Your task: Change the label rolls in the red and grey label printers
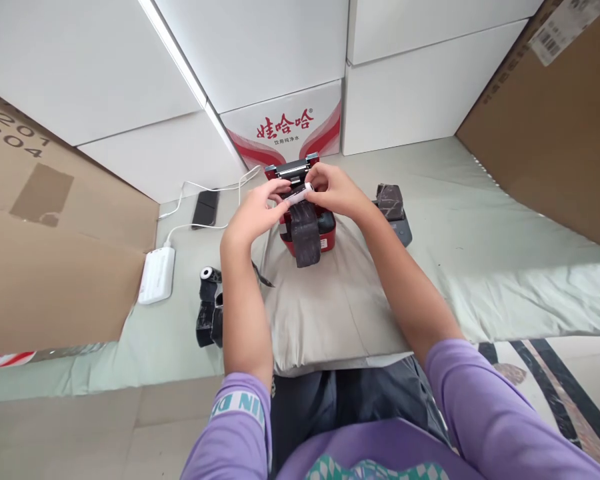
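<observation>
In the middle of the covered surface sits a small red and black machine (329, 240), which looks like a label printer with its lid raised. Both hands meet above it on a white tube (298, 196). My left hand (258, 212) pinches the tube's left part, and my right hand (336, 191) grips its right end with thumb and fingers. From beneath the tube a wrinkled black ribbon (306, 239) hangs over the machine's front. The fingers partly cover the machine's inside.
Left of my forearm lie several black ribbon rolls (209, 300). Beyond them are a white power bank (157, 275) with a cable and a phone (205, 209). On the right, a dark wrapped block (390, 201) rests on a grey device (403, 230). Cardboard boxes (555, 127) flank the surface.
</observation>
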`<state>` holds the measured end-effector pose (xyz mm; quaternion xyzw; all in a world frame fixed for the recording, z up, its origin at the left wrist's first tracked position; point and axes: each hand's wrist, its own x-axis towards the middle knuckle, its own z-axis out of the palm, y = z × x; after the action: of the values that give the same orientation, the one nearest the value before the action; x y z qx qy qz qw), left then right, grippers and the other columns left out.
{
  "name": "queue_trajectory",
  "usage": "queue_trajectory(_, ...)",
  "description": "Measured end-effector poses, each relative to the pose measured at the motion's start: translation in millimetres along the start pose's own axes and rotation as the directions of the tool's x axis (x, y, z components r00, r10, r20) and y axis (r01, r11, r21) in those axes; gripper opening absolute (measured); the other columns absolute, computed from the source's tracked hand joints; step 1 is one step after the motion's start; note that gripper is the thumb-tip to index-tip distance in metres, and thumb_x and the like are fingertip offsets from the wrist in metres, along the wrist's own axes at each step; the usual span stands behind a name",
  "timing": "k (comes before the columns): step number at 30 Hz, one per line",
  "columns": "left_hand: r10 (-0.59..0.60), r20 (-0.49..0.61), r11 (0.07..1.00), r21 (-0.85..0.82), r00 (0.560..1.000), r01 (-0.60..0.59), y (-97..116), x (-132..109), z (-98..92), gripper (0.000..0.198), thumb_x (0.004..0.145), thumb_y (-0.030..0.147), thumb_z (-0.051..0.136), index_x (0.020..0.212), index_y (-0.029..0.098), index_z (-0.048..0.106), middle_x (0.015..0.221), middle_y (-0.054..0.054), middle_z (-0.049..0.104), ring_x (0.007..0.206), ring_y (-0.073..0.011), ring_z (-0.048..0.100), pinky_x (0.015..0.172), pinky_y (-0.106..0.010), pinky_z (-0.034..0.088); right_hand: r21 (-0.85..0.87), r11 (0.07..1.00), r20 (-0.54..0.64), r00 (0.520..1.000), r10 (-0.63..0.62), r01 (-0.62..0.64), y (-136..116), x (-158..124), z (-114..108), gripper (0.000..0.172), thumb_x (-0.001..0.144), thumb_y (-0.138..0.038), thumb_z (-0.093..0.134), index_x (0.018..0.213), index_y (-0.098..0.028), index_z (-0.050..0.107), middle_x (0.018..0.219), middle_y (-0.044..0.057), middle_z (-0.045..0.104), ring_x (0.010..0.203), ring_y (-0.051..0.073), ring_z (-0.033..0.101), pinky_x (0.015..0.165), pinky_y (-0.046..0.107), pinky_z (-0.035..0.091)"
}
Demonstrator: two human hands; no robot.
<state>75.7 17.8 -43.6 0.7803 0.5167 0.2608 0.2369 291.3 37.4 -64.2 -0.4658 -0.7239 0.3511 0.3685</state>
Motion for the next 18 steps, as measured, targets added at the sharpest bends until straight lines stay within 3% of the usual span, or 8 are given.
queue_trajectory(6,-0.036,0.065,0.992,0.126,0.997,0.028,0.5,8.0,13.6,0.038,0.085,0.013,0.063,0.118,0.021,0.078,0.11,-0.006,0.081,0.095,-0.0218,0.071,0.092,-0.033,0.056,-0.139,0.989,0.067,0.997,-0.04,0.049,10.6,1.1,3.2,0.022,0.074,-0.015,0.07,0.093,-0.021,0.061,0.089,0.003,0.073,0.083,0.022,0.063,0.076,0.033,0.049)
queue_trajectory(12,-0.025,0.001,0.971,0.239,1.0,0.024,-9.6,8.2,13.3,0.045,0.087,0.007,0.05,0.114,0.023,0.083,0.118,-0.006,0.081,0.109,-0.0264,0.07,0.106,-0.041,0.052,-0.264,0.962,0.037,0.997,-0.064,0.072,14.7,2.1,13.4,0.026,0.073,-0.009,0.067,0.095,-0.021,0.062,0.095,0.004,0.074,0.087,0.024,0.064,0.078,0.034,0.048)
queue_trajectory(18,-0.045,-0.014,0.972,0.23,0.999,0.047,-17.6,7.3,8.2,0.043,0.086,0.011,0.053,0.114,0.025,0.083,0.119,-0.005,0.082,0.106,-0.0264,0.071,0.105,-0.041,0.054,-0.368,0.93,-0.012,1.0,-0.025,0.019,19.8,4.1,18.7,0.025,0.074,-0.009,0.065,0.095,-0.022,0.062,0.093,0.007,0.073,0.088,0.027,0.063,0.077,0.036,0.049)
